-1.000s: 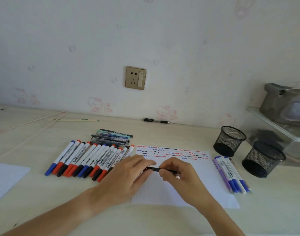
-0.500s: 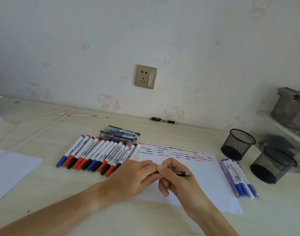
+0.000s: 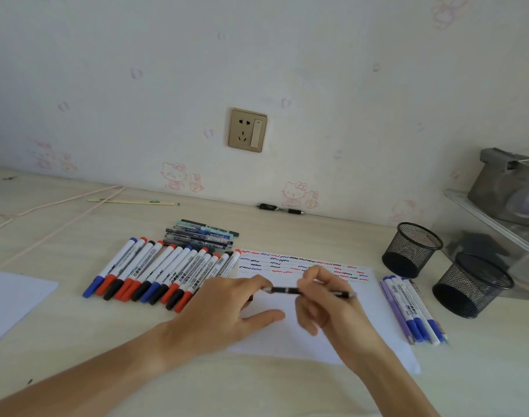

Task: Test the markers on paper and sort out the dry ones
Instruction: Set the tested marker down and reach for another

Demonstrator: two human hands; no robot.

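A thin black pen (image 3: 284, 291) lies level above the white test paper (image 3: 290, 332), whose top rows carry red, blue and black squiggles. My right hand (image 3: 332, 308) pinches the pen near its middle, its tip pointing right. My left hand (image 3: 230, 311) holds the pen's left end between its fingertips, thumb spread below. A row of several whiteboard markers (image 3: 161, 273) with blue, red and black caps lies left of the paper. A small stack of dark pens (image 3: 201, 234) sits behind that row. Several blue and purple pens (image 3: 410, 308) lie right of the paper.
Two black mesh pen cups (image 3: 412, 249) (image 3: 470, 293) stand at the right, beside a clear tray (image 3: 497, 233) holding a grey object. Another white sheet (image 3: 10, 299) lies at the far left. A lone black pen (image 3: 279, 208) and a wrapped stick (image 3: 131, 201) lie near the wall.
My hands have drawn apart along the pen, so more of its barrel shows between them. The left thumb has spread away from the fingers.
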